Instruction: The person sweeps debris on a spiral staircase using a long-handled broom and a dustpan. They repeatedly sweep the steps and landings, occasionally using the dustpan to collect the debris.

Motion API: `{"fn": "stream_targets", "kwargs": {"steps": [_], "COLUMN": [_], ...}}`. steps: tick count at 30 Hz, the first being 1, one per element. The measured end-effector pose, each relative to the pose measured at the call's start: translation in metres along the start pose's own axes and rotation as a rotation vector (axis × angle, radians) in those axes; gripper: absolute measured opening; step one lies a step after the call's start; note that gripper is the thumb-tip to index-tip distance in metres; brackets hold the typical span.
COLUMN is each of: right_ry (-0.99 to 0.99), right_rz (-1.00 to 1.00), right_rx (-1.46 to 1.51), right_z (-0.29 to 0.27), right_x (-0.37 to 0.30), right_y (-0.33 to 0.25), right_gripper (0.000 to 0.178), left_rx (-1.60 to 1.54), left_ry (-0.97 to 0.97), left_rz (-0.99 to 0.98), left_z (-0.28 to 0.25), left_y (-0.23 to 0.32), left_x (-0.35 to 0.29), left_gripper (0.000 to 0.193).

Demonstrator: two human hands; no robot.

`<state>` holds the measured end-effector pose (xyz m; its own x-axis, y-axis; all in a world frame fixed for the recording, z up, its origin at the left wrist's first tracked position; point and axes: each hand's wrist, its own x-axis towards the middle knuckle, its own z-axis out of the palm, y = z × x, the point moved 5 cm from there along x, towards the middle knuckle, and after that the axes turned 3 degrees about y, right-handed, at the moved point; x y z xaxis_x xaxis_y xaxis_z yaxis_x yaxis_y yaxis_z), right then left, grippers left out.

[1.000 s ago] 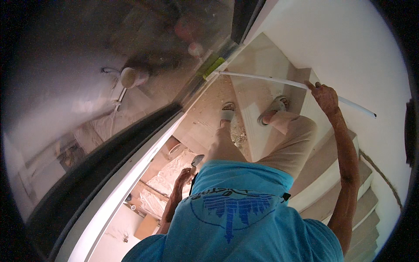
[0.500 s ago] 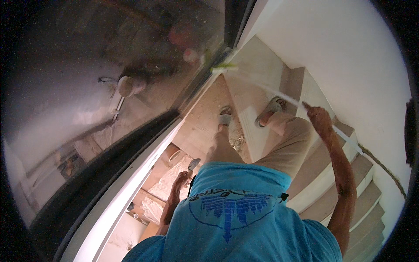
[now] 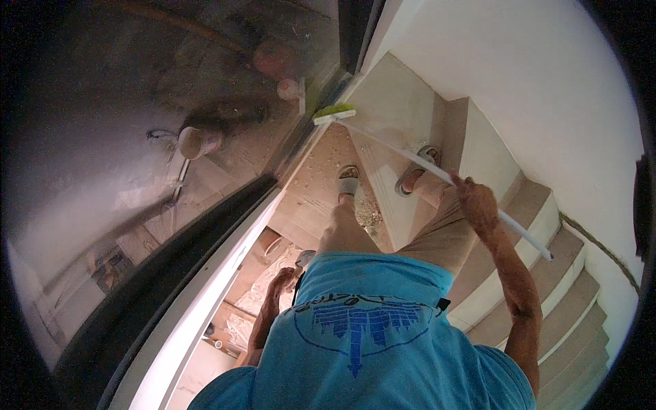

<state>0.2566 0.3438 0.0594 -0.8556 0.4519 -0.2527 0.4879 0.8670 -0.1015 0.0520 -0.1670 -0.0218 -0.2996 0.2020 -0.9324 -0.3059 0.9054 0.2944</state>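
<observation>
Green-bristled brush head (image 3: 335, 113) at the lower edge of the dark glass pane (image 3: 239, 160). Right hand (image 3: 476, 206) closed round its white pole (image 3: 525, 236) partway along, spare length behind, probably to steer the far end while standing. Left hand (image 3: 279, 281), low beside the blue shirt (image 3: 424, 369), seems curled on a small metal-bladed tool (image 3: 305, 257), clear of the pole; handle hard to make out.

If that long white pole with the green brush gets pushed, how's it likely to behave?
The pole will probably stay stiff: it runs nearly straight from brush head to right hand. It's likely fairly light, being slim and held one-handed. The brush end may swing or twist, since that single grip sits well away from it.
</observation>
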Motion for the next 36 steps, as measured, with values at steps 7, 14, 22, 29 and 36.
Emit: {"fn": "stream_targets", "kwargs": {"steps": [7,14,22,29,36], "right_ry": [-0.325,-0.282,-0.354,-0.307,-0.454], "right_rz": [-0.132,-0.079,0.561,0.893,0.823], "right_rx": [0.073,0.134,1.053,1.725,1.780], "right_z": [0.033,0.019,-0.012,0.021,0.047], "right_x": [-0.026,-0.048,-0.094,-0.101,-0.084], "right_y": [-0.047,-0.072,-0.005,-0.037,-0.082], "right_gripper": [0.042,0.035,0.051,0.054,0.054], "left_rx": [0.063,0.089,0.159,0.258,0.367], "left_ry": [-0.052,-0.041,-0.078,-0.108,-0.166], "left_rz": [-0.137,-0.117,-0.146,-0.172,-0.211], "left_z": [-0.005,-0.010,-0.015,-0.025,-0.033], "left_y": [-0.018,-0.008,-0.013,-0.019,0.022], "left_x": [0.020,0.016,0.039,0.069,0.063], "left_gripper": [0.028,0.033,0.038,0.043,0.063]}}
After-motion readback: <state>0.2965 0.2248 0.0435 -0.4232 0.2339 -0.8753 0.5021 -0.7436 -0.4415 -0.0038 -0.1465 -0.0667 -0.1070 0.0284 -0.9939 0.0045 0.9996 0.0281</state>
